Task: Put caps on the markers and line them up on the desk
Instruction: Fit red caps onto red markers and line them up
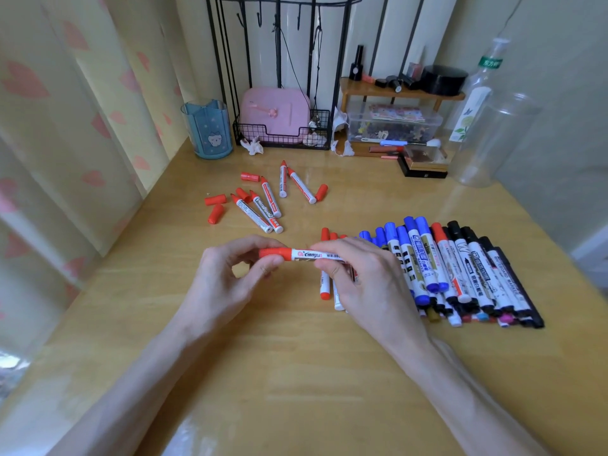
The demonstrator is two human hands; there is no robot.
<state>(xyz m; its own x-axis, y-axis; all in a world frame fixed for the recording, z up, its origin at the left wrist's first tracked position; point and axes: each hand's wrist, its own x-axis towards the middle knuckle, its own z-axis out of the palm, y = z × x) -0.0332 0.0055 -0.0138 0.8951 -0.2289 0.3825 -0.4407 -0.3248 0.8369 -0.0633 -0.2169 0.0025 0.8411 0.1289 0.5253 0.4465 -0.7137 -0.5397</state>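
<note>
I hold a red whiteboard marker (306, 254) level above the wooden desk (263, 340). My left hand (230, 274) pinches its red cap (274, 253), which sits on the marker's end. My right hand (355, 274) grips the white barrel. Behind, several uncapped red markers (263, 205) lie scattered with loose red caps (215, 199) around them. To the right lies a row of capped markers (460, 271), red, blue and black, side by side; my right hand hides part of the row's left end.
A blue pen cup (207, 128) stands at the back left by the curtain. A black wire basket (283, 133) holds a pink box. A wooden shelf (394, 90), a clear storage box (391, 123) and clear plastic bottles (487, 136) crowd the back right.
</note>
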